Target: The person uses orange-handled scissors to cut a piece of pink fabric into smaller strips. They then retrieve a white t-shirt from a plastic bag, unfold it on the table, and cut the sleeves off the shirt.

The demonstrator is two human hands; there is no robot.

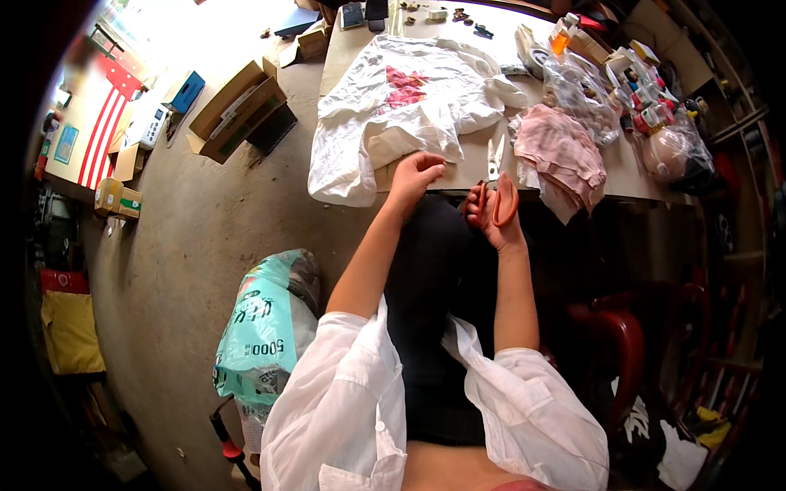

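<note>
My right hand holds a pair of scissors by its orange handles, at the near edge of the table. The metal blades point away from me and stand a little apart, with no cloth between them. My left hand is closed, thumb and fingers pinched together beside the lower hem of a white shirt. Whatever the pinch holds, if anything, is too small to see. The shirt lies spread and wrinkled on the table, a red print on its middle, one sleeve hanging over the near edge.
To the right of the scissors, a pile of pink cloth droops over the table edge. Clear plastic bags and bottles crowd the table's right end. A teal sack and a cardboard box stand on the floor at left.
</note>
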